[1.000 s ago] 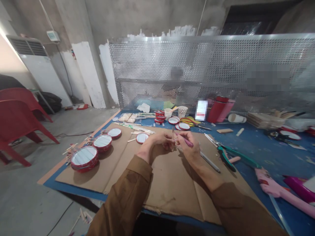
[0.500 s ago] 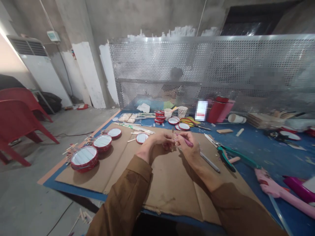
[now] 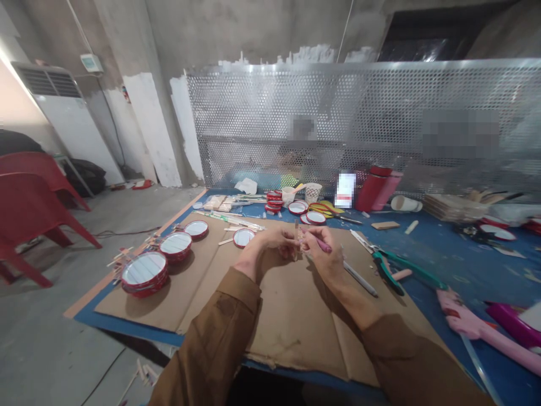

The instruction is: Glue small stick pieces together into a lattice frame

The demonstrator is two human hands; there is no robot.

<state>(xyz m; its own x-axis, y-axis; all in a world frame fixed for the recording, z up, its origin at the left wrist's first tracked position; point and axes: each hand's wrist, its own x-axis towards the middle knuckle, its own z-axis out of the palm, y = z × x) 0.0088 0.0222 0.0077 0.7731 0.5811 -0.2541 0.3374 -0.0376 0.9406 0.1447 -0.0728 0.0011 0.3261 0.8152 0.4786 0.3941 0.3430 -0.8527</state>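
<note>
My left hand (image 3: 274, 241) is closed on a small wooden piece (image 3: 297, 228) that stands up between the fingertips, above the cardboard sheet (image 3: 296, 316). Close against it, my right hand (image 3: 327, 256) pinches a slim tool with a purple handle (image 3: 323, 246); its working tip is hidden by the fingers. The two hands' fingertips nearly meet. A grey pen (image 3: 360, 279) lies beside my right wrist. Left of my left hand, a round red-rimmed lid (image 3: 244, 237) lies white side up, near some flat wooden sticks (image 3: 226, 241).
Stacked red lids (image 3: 144, 270) stand at the left edge. Green-handled pliers (image 3: 386, 270) and a pink glue gun (image 3: 465, 318) lie on the right. Paper cups (image 3: 313, 193), a phone (image 3: 345, 190) and a red bottle (image 3: 372, 189) line the back, before a perforated metal panel (image 3: 253, 124).
Hardly anything differs. Both hands stay in the same place, with only a slight shift of the fingers around the wooden piece.
</note>
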